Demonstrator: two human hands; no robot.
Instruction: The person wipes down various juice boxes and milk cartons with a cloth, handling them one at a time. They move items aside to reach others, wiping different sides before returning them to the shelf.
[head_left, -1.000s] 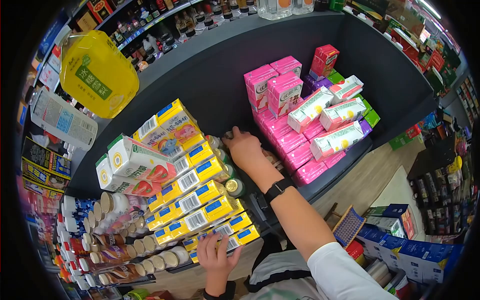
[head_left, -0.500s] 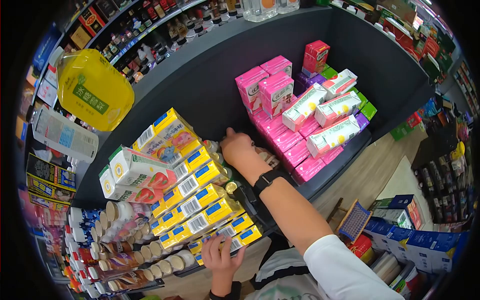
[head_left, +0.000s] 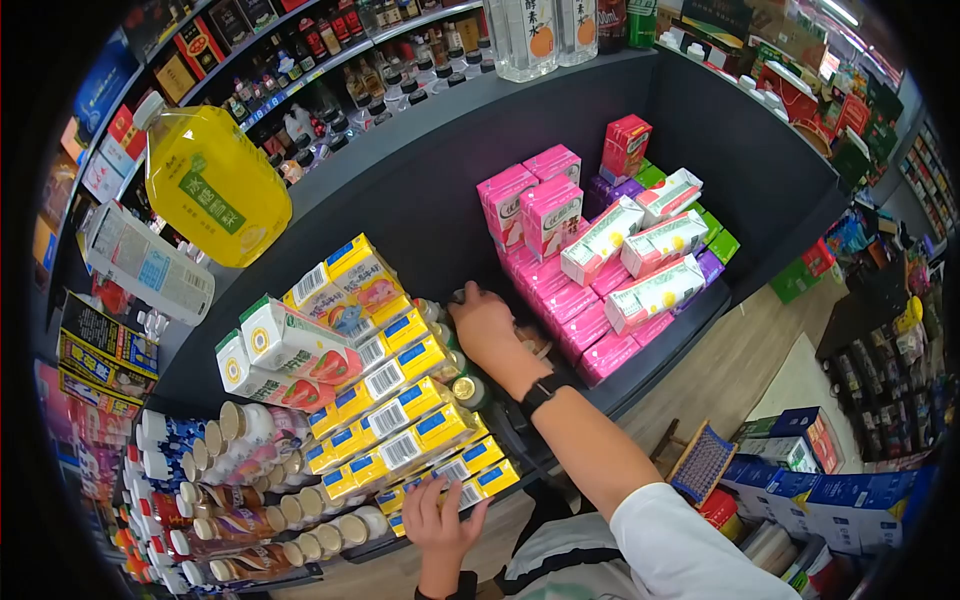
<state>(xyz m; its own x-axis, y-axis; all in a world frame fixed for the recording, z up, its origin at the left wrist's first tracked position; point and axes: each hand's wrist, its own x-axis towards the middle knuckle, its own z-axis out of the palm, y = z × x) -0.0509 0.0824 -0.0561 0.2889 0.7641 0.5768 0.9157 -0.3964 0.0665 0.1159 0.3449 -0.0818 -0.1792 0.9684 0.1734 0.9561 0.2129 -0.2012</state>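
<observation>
My right hand (head_left: 487,325), with a black band at the wrist, reaches down into the gap between the yellow cartons and the pink cartons (head_left: 560,300). Its fingers are mostly hidden, and what they touch is unclear. Small bottles with round caps (head_left: 466,388) stand beside it along the yellow stack. My left hand (head_left: 440,520) lies with fingers spread on the front end of the yellow cartons (head_left: 400,420). White cartons with strawberry pictures (head_left: 290,345) rest on the yellow ones. More white cartons (head_left: 655,290) lie on top of the pink stack.
A dark shelf wall (head_left: 400,190) curves behind the goods. A large yellow drink bottle (head_left: 218,185) stands at the upper left. Capped bottles (head_left: 245,520) fill the lower left. A small stool (head_left: 703,460) and blue boxes (head_left: 850,505) are on the floor at right.
The view has shifted slightly, showing more of the bottles at the top. My right hand stays in the gap, and my left hand remains on the yellow cartons.
</observation>
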